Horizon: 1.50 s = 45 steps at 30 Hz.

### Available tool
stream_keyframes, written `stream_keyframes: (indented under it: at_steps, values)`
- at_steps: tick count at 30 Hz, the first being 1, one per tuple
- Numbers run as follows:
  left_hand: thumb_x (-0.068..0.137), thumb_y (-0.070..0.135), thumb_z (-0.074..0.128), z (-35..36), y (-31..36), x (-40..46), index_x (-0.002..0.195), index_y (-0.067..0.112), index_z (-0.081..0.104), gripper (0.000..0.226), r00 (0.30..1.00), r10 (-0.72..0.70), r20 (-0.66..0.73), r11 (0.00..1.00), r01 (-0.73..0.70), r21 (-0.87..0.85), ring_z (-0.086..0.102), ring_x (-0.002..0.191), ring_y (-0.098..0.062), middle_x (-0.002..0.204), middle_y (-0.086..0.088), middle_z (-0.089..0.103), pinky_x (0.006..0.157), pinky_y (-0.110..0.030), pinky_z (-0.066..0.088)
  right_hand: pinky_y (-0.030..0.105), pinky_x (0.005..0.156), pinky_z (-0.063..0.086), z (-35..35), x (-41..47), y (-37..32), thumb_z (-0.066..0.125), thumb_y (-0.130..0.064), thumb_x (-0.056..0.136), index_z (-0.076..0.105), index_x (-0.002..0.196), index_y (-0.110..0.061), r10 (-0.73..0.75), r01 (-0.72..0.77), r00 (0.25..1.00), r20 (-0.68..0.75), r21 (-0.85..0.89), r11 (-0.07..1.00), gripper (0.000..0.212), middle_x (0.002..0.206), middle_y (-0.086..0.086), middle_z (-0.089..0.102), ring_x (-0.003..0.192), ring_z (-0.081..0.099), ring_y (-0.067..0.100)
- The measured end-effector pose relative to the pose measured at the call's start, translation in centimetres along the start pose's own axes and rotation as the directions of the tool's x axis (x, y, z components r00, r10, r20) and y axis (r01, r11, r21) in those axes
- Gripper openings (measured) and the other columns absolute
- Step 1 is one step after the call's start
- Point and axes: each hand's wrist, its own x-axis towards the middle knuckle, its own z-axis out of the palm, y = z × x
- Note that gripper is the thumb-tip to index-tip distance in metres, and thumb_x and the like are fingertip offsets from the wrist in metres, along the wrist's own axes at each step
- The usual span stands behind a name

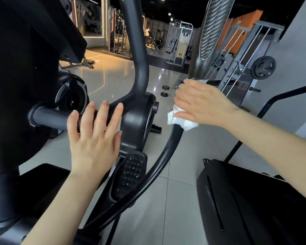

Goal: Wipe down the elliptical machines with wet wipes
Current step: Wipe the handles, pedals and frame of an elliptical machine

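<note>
A: What is the right hand point(201, 103) doing?

B: It is curling its fingers round a white wet wipe point(180, 119) and pressing it against the curved dark moving arm point(163, 152) of the elliptical machine point(138, 119). The wipe is sticking out below the palm and again just above the knuckles.

A: And the left hand point(94, 138)?

B: It is lying flat with fingers straight and spread, gripping nothing, over the grey horizontal bar point(49, 119) coming out of the machine's black housing point(16, 85). I cannot tell whether it is touching the bar.

A: What is sitting below them?

B: A studded black pedal point(129, 175) is lying between the two forearms, over a pale tiled floor point(182, 167). A small dumbbell point(165, 90) is resting on the floor farther off, with a weight plate point(263, 67) hanging on a rack to the right.
</note>
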Motion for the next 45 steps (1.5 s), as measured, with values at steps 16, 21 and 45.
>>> stream_keyframes:
  at_steps: [16,21,45]
  values:
    - [0.094,0.027,0.055,0.8,0.3,-0.1,0.149,0.014,0.041,0.058,0.996,0.009,-0.094,1.000,-0.008,0.011,0.029,0.132,-0.036,0.142,-0.017,0.039,0.109,-0.055,0.015,0.045,0.117,0.027,0.2,-2.4,-0.6,0.051,-0.031,0.103,0.062,0.121,-0.009,0.094,-0.085,0.985,-0.145,0.069,0.994,0.031,0.136,0.012,0.059,0.133,0.047,0.028]
    - [0.092,0.025,0.056,0.7,0.4,0.0,0.149,0.015,0.040,0.060,0.997,-0.005,-0.071,1.000,0.006,0.012,0.027,0.133,-0.036,0.142,-0.017,0.038,0.110,-0.055,0.014,0.034,0.092,0.047,-0.9,-0.5,-3.9,0.064,0.000,0.091,0.071,0.084,-0.008,0.304,-0.204,0.916,-0.261,0.348,0.915,0.013,0.086,0.006,0.070,0.088,0.068,0.027]
    - [0.090,0.024,0.051,0.0,0.2,0.0,0.152,0.014,0.034,0.065,1.000,0.011,-0.002,0.999,-0.011,0.033,0.029,0.134,-0.039,0.144,-0.020,0.039,0.111,-0.058,0.015,0.022,0.081,0.045,-8.0,4.2,-2.2,0.052,-0.002,0.095,0.070,0.109,0.000,0.919,-0.529,-0.320,-0.230,0.848,0.028,0.023,0.095,-0.008,0.057,0.090,0.054,-0.002]
